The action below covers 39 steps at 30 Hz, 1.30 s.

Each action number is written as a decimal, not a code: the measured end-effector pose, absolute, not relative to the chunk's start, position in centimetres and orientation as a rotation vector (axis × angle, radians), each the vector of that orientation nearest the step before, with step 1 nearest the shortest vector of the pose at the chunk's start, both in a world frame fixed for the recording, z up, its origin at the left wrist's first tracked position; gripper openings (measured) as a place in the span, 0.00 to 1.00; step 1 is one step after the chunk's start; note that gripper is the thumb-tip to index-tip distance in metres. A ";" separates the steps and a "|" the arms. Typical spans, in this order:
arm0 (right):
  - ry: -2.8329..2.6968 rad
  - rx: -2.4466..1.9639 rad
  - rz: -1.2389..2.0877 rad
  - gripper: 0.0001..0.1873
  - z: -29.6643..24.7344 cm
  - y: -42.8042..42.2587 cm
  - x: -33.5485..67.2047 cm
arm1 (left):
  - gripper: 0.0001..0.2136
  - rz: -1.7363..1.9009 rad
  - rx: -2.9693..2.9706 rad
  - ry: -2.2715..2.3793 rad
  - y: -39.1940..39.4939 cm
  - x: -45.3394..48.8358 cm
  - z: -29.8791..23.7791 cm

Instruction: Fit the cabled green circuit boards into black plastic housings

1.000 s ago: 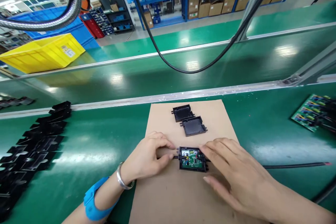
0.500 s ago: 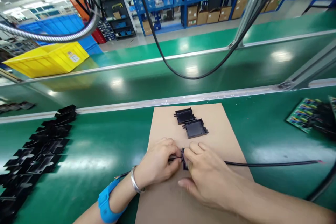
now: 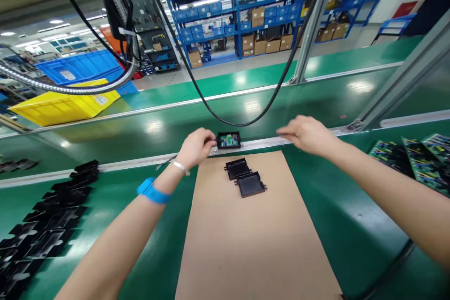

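At the far left, rows of black plastic housing parts (image 3: 52, 218) lie on the green bench (image 3: 116, 225). Beyond them, a yellow bin (image 3: 66, 108) stands in front of a blue bin (image 3: 77, 68), with a braided metal hose (image 3: 66, 88) hanging across both. The left hand (image 3: 200, 147), with a silver bangle (image 3: 181, 167) at the wrist and a blue wristband (image 3: 153, 191) on the forearm, pinches the left end of a circuit-board housing (image 3: 228, 140); whether the cable there is also between the fingertips cannot be told. This black, open-topped housing shows over the metal strip (image 3: 262, 144), just past a cardboard sheet (image 3: 253, 243). On the cardboard, two housing shells (image 3: 251, 184) lie touching, open side up. Above, a black cable (image 3: 241, 125) hangs in a loop. The right hand (image 3: 305, 133) is well apart from the housing, fingers together and pointing left; whether it grips anything cannot be told. At the far right, wired green circuit boards (image 3: 420, 164) lie on the bench.
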State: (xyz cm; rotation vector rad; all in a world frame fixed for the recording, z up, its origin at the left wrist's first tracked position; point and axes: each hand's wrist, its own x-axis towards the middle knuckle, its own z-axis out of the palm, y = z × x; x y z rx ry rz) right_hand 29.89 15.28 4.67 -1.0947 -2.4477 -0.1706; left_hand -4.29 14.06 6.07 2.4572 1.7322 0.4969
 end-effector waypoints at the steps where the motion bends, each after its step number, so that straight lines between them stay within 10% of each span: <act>1: -2.419 -1.121 -0.179 0.15 5.7 16.6 29.3 | 0.06 0.502 2.455 1.759 15.9 -4.0 6.0; 10: -2.788 -0.894 0.672 0.06 4.5 0.9 26.8 | 0.26 0.392 2.584 1.257 7.1 0.5 0.8; 13: -2.839 -0.999 0.811 0.20 3.5 -6.4 26.7 | 0.18 0.379 2.621 1.181 3.1 1.4 -0.7; 19: -2.649 -1.130 0.736 0.02 2.1 -11.3 25.8 | 0.14 0.496 2.511 1.210 -3.4 0.7 0.8; 22: -2.468 -1.154 0.915 0.10 2.6 -10.7 25.7 | 0.24 0.496 2.183 1.032 -7.3 1.1 3.1; 29: -2.088 -1.439 1.433 0.10 3.3 -5.8 25.3 | 0.12 0.317 1.921 1.342 -9.1 3.5 3.5; 39: -2.774 -1.220 -0.134 0.06 3.9 -5.5 19.4 | 0.18 0.429 1.246 1.170 -7.9 3.6 2.0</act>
